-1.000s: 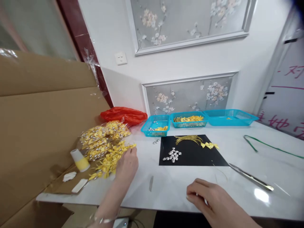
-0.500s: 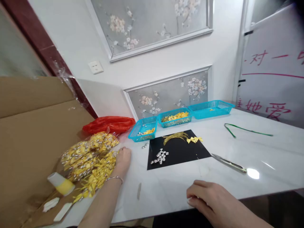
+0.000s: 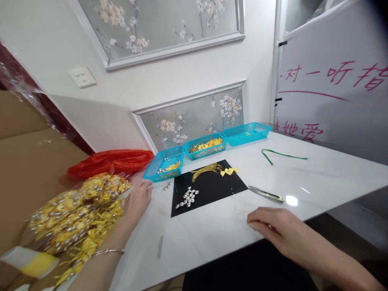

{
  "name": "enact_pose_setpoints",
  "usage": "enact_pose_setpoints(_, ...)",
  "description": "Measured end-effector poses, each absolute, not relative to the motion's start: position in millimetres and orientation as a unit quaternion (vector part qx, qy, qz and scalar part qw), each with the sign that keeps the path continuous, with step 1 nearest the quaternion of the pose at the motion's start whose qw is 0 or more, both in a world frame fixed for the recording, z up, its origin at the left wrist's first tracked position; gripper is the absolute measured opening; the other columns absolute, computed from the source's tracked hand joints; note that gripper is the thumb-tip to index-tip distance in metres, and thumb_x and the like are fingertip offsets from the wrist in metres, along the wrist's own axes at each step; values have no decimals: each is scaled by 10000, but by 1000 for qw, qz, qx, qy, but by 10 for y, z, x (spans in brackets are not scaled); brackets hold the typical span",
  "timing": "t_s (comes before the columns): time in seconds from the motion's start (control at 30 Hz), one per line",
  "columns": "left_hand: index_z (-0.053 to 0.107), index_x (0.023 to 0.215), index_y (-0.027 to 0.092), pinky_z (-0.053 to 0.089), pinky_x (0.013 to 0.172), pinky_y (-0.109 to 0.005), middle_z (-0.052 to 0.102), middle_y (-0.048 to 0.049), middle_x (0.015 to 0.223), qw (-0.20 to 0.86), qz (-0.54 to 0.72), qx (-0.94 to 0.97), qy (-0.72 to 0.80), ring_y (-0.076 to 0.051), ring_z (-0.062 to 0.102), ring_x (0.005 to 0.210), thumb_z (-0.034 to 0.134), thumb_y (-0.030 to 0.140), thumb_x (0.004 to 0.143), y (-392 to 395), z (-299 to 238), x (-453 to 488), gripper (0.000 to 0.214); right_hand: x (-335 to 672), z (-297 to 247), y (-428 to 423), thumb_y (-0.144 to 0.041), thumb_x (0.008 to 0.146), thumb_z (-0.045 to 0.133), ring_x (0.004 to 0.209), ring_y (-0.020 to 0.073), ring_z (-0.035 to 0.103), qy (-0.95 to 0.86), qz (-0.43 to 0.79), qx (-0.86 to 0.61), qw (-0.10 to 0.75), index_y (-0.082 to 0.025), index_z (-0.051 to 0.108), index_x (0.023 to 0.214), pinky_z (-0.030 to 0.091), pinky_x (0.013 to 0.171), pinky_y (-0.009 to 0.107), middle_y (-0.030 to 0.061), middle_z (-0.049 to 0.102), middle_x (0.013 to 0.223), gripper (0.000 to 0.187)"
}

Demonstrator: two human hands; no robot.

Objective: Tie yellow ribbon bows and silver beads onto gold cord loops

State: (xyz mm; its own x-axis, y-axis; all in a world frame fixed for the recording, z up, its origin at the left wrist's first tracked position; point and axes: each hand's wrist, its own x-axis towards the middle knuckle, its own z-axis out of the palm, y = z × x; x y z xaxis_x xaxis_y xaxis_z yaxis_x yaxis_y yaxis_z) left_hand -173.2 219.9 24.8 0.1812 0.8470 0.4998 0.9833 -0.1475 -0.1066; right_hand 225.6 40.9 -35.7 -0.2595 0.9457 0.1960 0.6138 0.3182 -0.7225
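My left hand (image 3: pixel 138 200) is above the table beside a heap of yellow ribbon pieces with silvery beads (image 3: pixel 100 230). Its back faces me, and its fingers are blurred and mostly hidden. On the right, my right hand (image 3: pixel 273 224) hovers by the front edge with curled fingers and thumb drawn together; anything between the tips is too small to see. A black mat (image 3: pixel 209 192) lies between the hands. On it are silver beads (image 3: pixel 189 197), a bundle of gold strands (image 3: pixel 206 169) and several small yellow bows (image 3: pixel 228 171).
Three blue baskets (image 3: pixel 163 178) line the wall; the middle one holds yellow pieces. A craft knife (image 3: pixel 266 194) and a green cord (image 3: pixel 283 154) lie at right. A red plastic bag (image 3: pixel 110 161), a bagged yellow bundle (image 3: pixel 69 206) and a paper cup (image 3: pixel 30 262) are left.
My left hand has come away from the yellow heap toward the left basket. The view has swung right, and my right hand sits a little higher in it, its fingers still curled.
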Motion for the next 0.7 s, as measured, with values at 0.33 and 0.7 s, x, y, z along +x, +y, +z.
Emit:
enact_pose_setpoints(0.33, 733, 899, 225, 588, 727, -305, 777, -37, 983, -17, -378, -756, -533, -192, 716, 822, 606, 381, 918, 1250, 33, -791, 202, 2422, -364, 450, -251, 996, 434, 765, 210, 635, -691, 232, -587, 352, -227, 653, 851, 429, 711, 324, 13, 693, 812, 264)
enact_pose_setpoints(0.7, 780, 838, 278, 572, 729, -242, 785, -42, 1054, -233, -413, -702, -532, -220, 732, 935, 635, 432, 889, 570, -504, -464, 218, 2036, -539, 817, -102, 830, 543, 913, 297, 569, -648, 254, -578, 426, -208, 659, 713, 374, 763, 394, 91, 648, 924, 196)
